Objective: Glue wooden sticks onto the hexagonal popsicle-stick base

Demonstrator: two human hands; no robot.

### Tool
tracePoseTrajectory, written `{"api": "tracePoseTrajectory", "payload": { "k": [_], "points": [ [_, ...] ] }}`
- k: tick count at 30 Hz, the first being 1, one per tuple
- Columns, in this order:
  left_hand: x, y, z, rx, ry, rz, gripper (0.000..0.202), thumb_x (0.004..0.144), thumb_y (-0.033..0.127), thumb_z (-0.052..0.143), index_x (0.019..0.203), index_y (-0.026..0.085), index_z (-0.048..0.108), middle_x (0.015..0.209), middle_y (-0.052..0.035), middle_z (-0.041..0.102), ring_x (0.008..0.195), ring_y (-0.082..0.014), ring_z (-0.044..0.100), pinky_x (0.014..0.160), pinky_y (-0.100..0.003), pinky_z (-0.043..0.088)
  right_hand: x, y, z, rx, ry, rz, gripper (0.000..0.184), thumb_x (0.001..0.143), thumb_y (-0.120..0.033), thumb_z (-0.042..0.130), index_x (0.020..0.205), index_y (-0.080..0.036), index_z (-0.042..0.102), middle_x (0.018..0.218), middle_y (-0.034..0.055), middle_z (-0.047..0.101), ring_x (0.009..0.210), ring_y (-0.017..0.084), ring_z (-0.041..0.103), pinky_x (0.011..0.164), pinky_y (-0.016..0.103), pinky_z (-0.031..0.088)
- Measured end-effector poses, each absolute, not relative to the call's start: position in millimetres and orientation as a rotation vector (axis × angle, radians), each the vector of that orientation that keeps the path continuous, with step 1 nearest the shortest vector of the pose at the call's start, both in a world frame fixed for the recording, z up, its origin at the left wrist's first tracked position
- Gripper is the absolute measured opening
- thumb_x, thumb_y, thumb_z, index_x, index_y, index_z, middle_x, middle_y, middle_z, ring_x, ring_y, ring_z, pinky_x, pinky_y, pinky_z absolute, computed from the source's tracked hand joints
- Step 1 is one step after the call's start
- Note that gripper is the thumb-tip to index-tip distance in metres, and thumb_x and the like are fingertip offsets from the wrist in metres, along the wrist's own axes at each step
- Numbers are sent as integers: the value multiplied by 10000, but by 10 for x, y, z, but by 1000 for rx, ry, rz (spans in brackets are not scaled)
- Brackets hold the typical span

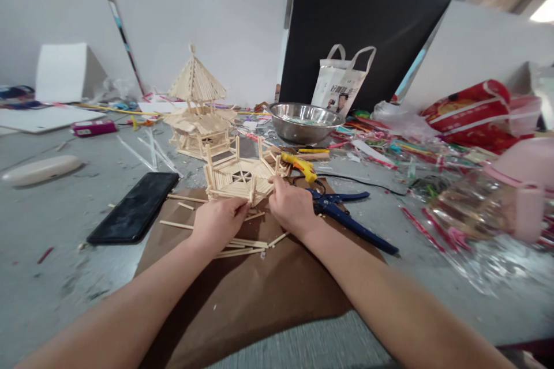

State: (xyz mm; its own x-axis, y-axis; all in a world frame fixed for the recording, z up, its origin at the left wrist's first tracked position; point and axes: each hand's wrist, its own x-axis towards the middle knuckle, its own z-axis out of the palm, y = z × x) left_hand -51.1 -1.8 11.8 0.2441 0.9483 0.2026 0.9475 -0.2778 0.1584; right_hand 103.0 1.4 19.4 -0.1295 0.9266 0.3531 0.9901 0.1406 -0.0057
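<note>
Wooden frame (236, 187) stands just beyond both grips (220, 219) (291, 204).

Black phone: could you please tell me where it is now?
In the head view, the black phone lies on the grey table, left of the left hand, beside the left edge of the brown sheet.

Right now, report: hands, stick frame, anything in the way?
Left hand, right hand at near side of stick frame. Loose sticks, blue cutters close by.

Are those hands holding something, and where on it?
The left hand is at the near edge of the stick frame, the right hand at its near right side; whether either grips it cannot be told.
</note>
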Motion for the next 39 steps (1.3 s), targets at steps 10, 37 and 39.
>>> {"api": "tracePoseTrajectory", "payload": {
  "k": [10, 37, 39],
  "points": [
    [-512, -15, 83, 2490, 1899, 443, 389, 777, 445, 258, 850, 292, 609, 746, -10, 652, 673, -168, 582, 527, -229, 333, 1231, 162, 167, -1462, -1722, 218, 249, 752, -202, 260, 801, -168, 501, 612, -13, 538, 588, 124, 505, 554, 214, 362],
    [-524, -18, 110, 2511, 1853, 423, 363, 782, 413, 282, 767, 259, 610, 733, -14, 647, 668, -156, 575, 529, -219, 319, 935, 57, 80, -1402, -2251, -396, 267, 700, -301, 463, 896, -128, 514, 960, 88, 530, 929, 217, 388, 772, 329, 255],
    [-519, -22, 119, 2499, 1860, 419, 365, 781, 416, 282, 773, 257, 611, 742, -18, 648, 679, -157, 576, 533, -220, 319, 931, 55, 84, -1408, -2254, -401, 269, 701, -308, 461, 892, -127, 515, 950, 93, 531, 923, 217, 391, 768, 328, 257]
  ]
}}
